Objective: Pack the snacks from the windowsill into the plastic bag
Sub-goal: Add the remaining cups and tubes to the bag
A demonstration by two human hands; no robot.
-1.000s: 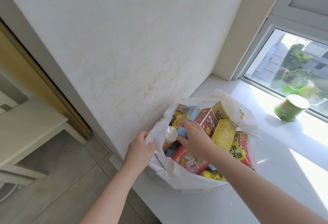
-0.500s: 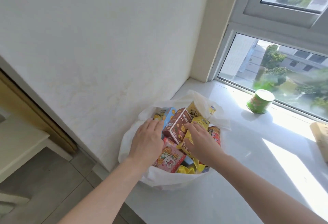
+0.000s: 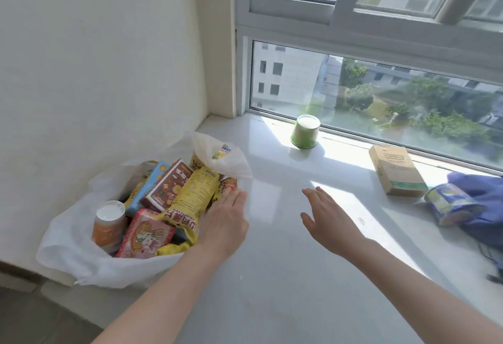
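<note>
A white plastic bag point(image 3: 81, 259) stands open at the left end of the windowsill point(image 3: 272, 275), against the wall, filled with several snack packs: a yellow pack point(image 3: 194, 196), a brown box point(image 3: 168, 184), a pink pack point(image 3: 147, 234) and an orange cup point(image 3: 109, 224). My left hand point(image 3: 226, 221) rests flat against the bag's right side, fingers spread, holding nothing. My right hand point(image 3: 324, 215) hovers open above the bare sill to the right of the bag. A green cup point(image 3: 304, 131), a tan box point(image 3: 396, 169) and a blue-yellow can point(image 3: 449, 203) lie on the sill.
A blue cloth point(image 3: 487, 207) lies at the right edge, partly under the can. The window frame point(image 3: 353, 30) runs along the back of the sill, the wall point(image 3: 95, 71) closes the left side. The sill's front edge drops to the floor at lower left.
Both hands have left the packs inside the bag. The right hand moved right over the sill, the left slid to the bag's right side. The view swung right, showing the box and can.
</note>
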